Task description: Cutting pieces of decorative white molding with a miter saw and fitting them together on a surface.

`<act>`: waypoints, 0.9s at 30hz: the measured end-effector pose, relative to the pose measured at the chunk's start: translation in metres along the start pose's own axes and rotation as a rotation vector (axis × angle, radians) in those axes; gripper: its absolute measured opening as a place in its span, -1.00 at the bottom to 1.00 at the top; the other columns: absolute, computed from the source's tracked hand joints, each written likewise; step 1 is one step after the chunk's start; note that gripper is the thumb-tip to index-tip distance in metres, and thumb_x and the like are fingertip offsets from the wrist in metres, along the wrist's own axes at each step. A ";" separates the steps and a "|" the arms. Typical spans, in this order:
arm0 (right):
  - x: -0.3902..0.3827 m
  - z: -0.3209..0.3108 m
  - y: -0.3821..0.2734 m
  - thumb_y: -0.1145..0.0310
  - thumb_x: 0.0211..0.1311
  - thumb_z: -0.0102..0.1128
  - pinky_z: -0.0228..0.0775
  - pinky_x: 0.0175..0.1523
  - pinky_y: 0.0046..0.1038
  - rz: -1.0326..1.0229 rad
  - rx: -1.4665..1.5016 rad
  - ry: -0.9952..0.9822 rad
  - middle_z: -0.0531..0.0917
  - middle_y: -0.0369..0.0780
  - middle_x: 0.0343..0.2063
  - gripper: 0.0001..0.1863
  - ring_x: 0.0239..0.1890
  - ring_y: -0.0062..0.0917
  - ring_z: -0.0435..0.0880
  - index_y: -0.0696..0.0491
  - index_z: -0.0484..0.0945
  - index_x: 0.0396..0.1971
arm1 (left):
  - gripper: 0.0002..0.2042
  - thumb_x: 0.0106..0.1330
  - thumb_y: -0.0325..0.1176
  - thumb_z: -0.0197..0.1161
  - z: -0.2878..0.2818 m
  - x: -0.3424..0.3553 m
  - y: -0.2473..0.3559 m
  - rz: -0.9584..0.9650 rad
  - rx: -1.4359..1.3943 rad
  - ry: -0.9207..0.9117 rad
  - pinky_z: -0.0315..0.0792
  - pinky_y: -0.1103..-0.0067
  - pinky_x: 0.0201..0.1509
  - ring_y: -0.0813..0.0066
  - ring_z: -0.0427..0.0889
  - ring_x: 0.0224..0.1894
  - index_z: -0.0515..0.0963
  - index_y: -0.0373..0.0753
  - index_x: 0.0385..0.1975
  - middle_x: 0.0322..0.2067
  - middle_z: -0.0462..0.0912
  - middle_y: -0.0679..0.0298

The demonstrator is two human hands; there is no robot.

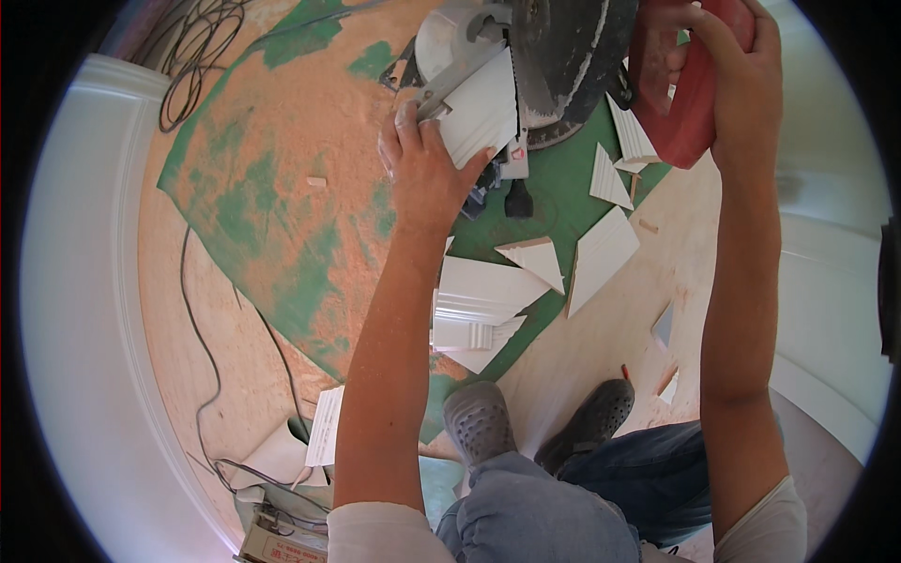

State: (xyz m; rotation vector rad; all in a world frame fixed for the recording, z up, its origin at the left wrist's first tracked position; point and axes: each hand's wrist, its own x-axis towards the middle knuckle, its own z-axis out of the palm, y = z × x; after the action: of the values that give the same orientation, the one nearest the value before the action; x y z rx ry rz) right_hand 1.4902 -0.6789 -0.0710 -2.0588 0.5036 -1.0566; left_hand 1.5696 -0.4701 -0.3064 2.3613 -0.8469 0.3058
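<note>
My left hand (424,174) presses a short white moulding piece (483,105) against the metal fence (469,75) of a mitre saw. The fingers lie over its left end and the thumb along its near edge. Just right of that piece stands the saw's dark round blade guard (568,52), and a black knob (518,199) juts out at the saw's near side. Up at the right, my right hand (749,80) is wrapped round the saw's red handle (690,113). Part of the saw is cut off by the top edge.
Angled white moulding offcuts (483,291) lie near my shoes (479,422), with more offcuts (605,249) to the right. Orange sawdust (300,113) covers much of the green mat (263,216). Black cables (192,366) run along the left; white panels (84,281) bound both sides.
</note>
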 end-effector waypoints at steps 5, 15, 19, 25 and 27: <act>-0.001 0.000 -0.001 0.40 0.33 0.21 0.51 0.19 -0.42 0.001 0.066 -0.024 0.61 -0.16 0.02 -0.45 0.02 -0.49 0.62 0.13 0.39 0.31 | -0.19 0.10 0.07 0.68 0.001 -0.002 -0.004 0.009 0.000 0.010 0.17 -0.12 0.56 -0.39 0.15 0.49 0.56 -0.57 0.08 0.40 0.33 -0.26; 0.000 -0.022 -0.005 0.42 0.35 0.20 0.54 0.16 -0.42 -0.043 0.379 -0.397 0.62 -0.15 0.01 -0.45 -0.02 -0.49 0.65 0.15 0.37 0.33 | -0.20 0.12 0.08 0.68 -0.001 0.000 -0.002 -0.002 -0.001 0.000 0.15 -0.11 0.56 -0.39 0.16 0.49 0.56 -0.57 0.06 0.38 0.33 -0.28; 0.003 -0.009 -0.003 0.41 0.36 0.19 0.54 0.21 -0.39 -0.013 0.086 -0.075 0.60 -0.14 0.04 -0.43 0.01 -0.45 0.64 0.16 0.36 0.35 | -0.21 0.12 0.08 0.67 0.002 -0.001 -0.002 0.005 0.006 -0.004 0.17 -0.11 0.54 -0.39 0.17 0.48 0.56 -0.56 0.07 0.38 0.34 -0.28; 0.013 -0.006 -0.007 0.41 0.35 0.18 0.46 0.33 -0.34 -0.001 0.057 -0.081 0.56 -0.11 0.11 -0.41 0.14 -0.40 0.57 0.16 0.37 0.37 | -0.22 0.13 0.08 0.66 0.002 -0.002 -0.003 -0.008 -0.004 0.008 0.17 -0.13 0.54 -0.37 0.21 0.47 0.57 -0.53 0.09 0.39 0.36 -0.25; 0.015 -0.005 -0.010 0.41 0.34 0.18 0.45 0.34 -0.33 0.035 0.122 -0.111 0.55 -0.11 0.13 -0.40 0.17 -0.40 0.56 0.17 0.37 0.37 | -0.21 0.12 0.09 0.67 0.001 -0.002 -0.004 -0.001 0.009 0.006 0.20 -0.12 0.52 -0.39 0.19 0.46 0.56 -0.53 0.08 0.38 0.34 -0.28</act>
State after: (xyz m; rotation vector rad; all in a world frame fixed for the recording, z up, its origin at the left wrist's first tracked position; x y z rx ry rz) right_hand 1.4953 -0.6840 -0.0533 -1.9807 0.4077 -0.9240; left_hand 1.5710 -0.4672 -0.3100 2.3678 -0.8437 0.3166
